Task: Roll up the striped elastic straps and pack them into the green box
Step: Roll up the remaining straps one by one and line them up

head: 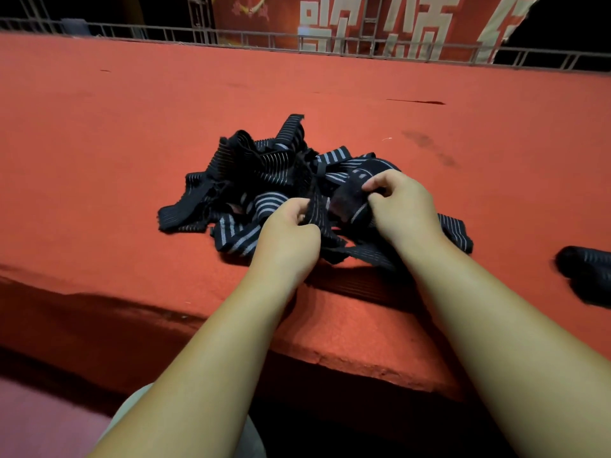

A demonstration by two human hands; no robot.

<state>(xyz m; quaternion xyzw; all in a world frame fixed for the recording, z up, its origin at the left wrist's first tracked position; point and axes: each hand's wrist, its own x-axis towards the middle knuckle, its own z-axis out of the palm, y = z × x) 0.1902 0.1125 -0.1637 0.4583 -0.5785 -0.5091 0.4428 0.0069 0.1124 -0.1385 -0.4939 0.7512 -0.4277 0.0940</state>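
Red carpet covers the big flat stage [132, 127]; behind it stand a grey metal rail [264, 38] and a red banner with big white letters [363, 21]. On the carpet, near the front edge, lies a messy pile of black stretchy straps with pale stripes [258, 166]; the left hand [287, 239] pinches one strap end [315, 214] with curled fingers [297, 206]; the right hand [403, 209] curls around a small dark half-made roll [347, 203]. These straps look soft, light and floppy; they would likely spring loose, so holding the flat end tight seems best. No green box shows; some dark rolled bundles [585, 269] are cut off at the right edge; which strap joins which is hard to tell.
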